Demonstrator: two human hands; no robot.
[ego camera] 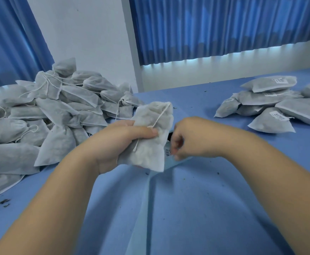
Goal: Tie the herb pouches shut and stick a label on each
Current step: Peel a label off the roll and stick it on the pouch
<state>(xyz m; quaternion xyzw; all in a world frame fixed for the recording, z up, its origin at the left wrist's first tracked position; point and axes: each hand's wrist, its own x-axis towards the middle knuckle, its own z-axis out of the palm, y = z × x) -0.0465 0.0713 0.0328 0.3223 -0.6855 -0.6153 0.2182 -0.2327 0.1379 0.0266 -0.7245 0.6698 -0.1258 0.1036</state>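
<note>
My left hand [117, 142] grips a pouch [150, 144] around its middle, thumb on top, and holds it just over the table [196, 199]. The string [159, 116] runs down the front from the neck, with a knot near my thumb. So I think the tying is done and the label comes next.

My right hand [191, 138] is right beside the pouch, with its fingers curled in and the tips close together. A small printed label [167, 152] peeks out between the tips and the pouch. It is blurry there, so I cannot tell if I really have it pinched. Something black sits behind that hand, and I cannot tell what it is.

To do this well, I want to hold the label by one corner only, so the sticky side does not get dirty. I should turn the pouch so a flat bit faces up, away from the string and the knot. The cloth looks soft and lumpy, so I should press from one edge to the other and rub it flat. Over the string it may peel.

The big pile [58, 107] on my left shows no labels. The small pile [270, 100] on my right has them, so I think this pouch goes there after.
</note>
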